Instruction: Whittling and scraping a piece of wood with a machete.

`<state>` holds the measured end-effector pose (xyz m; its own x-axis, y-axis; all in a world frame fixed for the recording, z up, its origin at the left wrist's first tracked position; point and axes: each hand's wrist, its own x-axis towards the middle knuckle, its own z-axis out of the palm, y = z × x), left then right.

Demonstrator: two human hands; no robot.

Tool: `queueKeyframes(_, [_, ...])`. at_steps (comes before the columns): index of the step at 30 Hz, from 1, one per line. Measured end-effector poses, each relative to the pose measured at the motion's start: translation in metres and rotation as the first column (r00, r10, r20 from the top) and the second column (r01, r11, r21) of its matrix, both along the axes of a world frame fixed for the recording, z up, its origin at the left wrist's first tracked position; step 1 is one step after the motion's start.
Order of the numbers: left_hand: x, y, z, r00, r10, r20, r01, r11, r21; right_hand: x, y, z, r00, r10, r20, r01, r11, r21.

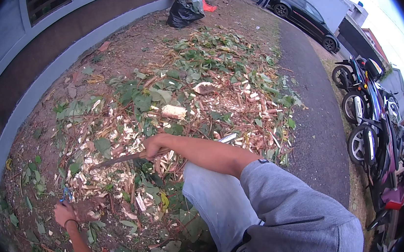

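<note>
My right hand [154,146] is closed around a long, narrow tool that looks like a machete [119,160]. Its dark, thin end points left over the wood chips [114,130]. Past my right forearm lies a pale, shiny strip [228,138]; whether it belongs to the tool is hidden. Lower left, my left hand [64,212] is curled near the ground, with something small and blue [66,193] at its fingertips that I cannot make out. Beside that hand is a brown, chunky piece [90,209], perhaps wood.
Cut green leaves [142,100] and stems cover the soil, with a pale wood chunk [174,111] among them. Filled bags [185,12] stand by the wall [80,47]. Right of a paved strip [318,128] are parked motorcycles [365,109]; a dark car [303,9] and several people are farther off.
</note>
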<state>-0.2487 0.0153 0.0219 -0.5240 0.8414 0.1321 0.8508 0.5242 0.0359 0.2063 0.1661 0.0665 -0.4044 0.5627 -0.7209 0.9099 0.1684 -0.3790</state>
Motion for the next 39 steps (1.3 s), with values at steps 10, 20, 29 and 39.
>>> queueKeyframes(10, [0.002, -0.001, -0.001, 1.0, 0.002, 0.012, -0.002, 1.0, -0.011, 0.002, 0.001, -0.005, 1.0, 0.023, -0.003, -0.023, 0.999, 0.038])
queueKeyframes(20, [-0.001, -0.002, -0.002, 1.0, -0.001, -0.005, 0.001, 1.0, -0.008, 0.001, -0.005, 0.008, 1.0, -0.021, -0.001, 0.021, 1.0, -0.019])
queueKeyframes(29, [-0.005, -0.001, -0.005, 1.0, -0.005, -0.021, 0.005, 1.0, -0.007, 0.0, -0.006, 0.014, 1.0, 0.003, -0.003, -0.003, 1.0, -0.012])
queueKeyframes(39, [0.0, -0.002, -0.003, 1.0, -0.021, -0.001, 0.021, 1.0, 0.005, 0.002, -0.011, 0.022, 0.999, -0.033, 0.017, 0.033, 0.999, -0.028])
